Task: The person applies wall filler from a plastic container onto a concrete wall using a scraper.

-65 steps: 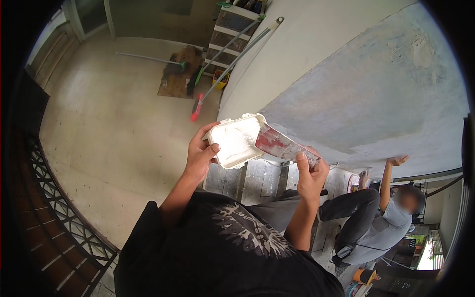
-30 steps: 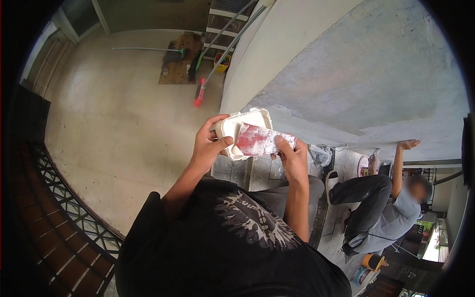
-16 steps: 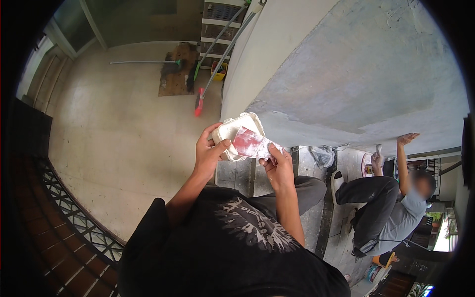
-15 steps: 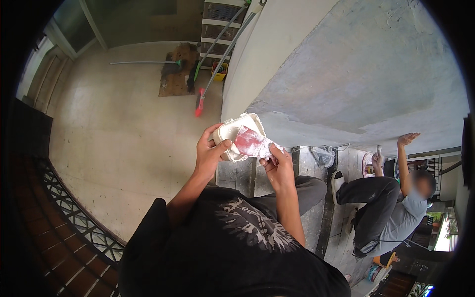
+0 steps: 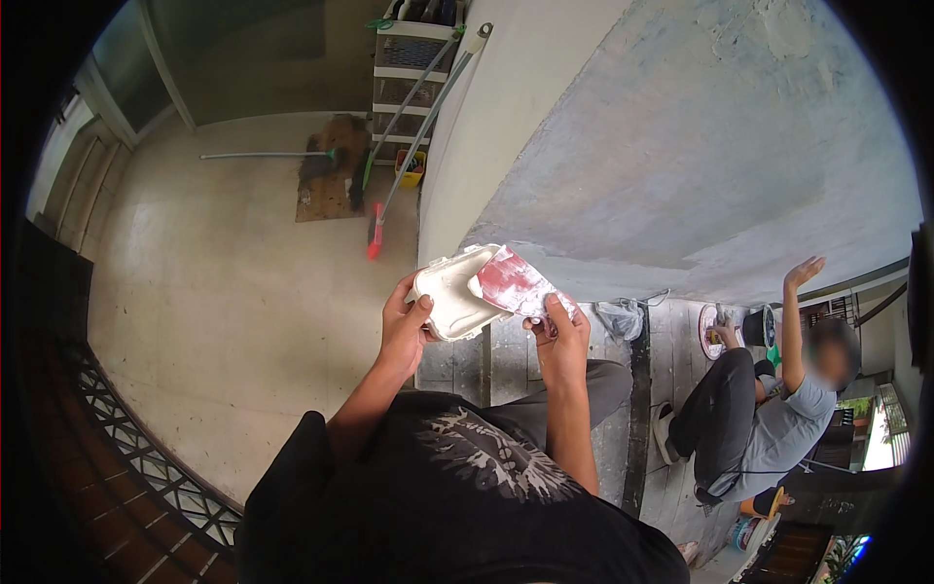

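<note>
Grey wall (image 5: 700, 156) rises beyond. Your left hand (image 5: 401, 331) pinches the tub (image 5: 457, 260) by its left edge; your right hand (image 5: 564, 346) pinches the scraper (image 5: 513, 282), now moved to the tub's right edge, uncovering more inside.

A loose black T-shirt (image 5: 389, 506) covers the torso, its sleeve (image 5: 297, 457) short and wide. Across the front spreads a pale grey print (image 5: 501, 453) — jagged streaks fanning outward, feather-like. Below show dark grey trousers (image 5: 595, 389), plain at the knee — forearms (image 5: 572, 428) and hands (image 5: 399, 336) are bare.
</note>
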### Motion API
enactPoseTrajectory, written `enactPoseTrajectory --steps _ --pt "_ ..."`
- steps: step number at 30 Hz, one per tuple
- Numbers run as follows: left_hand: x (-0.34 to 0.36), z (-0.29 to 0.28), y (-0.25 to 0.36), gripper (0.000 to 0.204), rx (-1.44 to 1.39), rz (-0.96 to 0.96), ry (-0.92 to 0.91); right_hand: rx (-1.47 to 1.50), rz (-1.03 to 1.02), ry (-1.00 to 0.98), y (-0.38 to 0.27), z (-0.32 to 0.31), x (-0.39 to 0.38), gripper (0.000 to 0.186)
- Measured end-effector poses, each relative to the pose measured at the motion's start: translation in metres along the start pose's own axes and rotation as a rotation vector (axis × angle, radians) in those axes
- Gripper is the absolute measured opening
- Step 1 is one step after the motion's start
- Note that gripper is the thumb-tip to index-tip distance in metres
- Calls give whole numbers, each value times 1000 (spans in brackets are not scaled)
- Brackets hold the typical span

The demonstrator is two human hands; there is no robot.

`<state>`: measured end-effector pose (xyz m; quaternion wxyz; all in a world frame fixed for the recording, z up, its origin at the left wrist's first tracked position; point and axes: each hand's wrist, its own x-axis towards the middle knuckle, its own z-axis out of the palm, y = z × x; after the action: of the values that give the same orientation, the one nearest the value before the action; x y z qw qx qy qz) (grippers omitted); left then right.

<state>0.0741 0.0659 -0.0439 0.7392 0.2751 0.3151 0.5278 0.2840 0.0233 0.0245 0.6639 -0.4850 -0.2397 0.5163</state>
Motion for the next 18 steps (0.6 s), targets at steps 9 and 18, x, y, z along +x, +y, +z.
enactPoseTrajectory --steps 9,18 --pt "-10 -6 8 64 -67 38 -5 92 -76 77 -1 -3 -13 16" --pt "-19 -6 12 65 -79 36 -26 34 -216 112 -8 -10 -14 15"
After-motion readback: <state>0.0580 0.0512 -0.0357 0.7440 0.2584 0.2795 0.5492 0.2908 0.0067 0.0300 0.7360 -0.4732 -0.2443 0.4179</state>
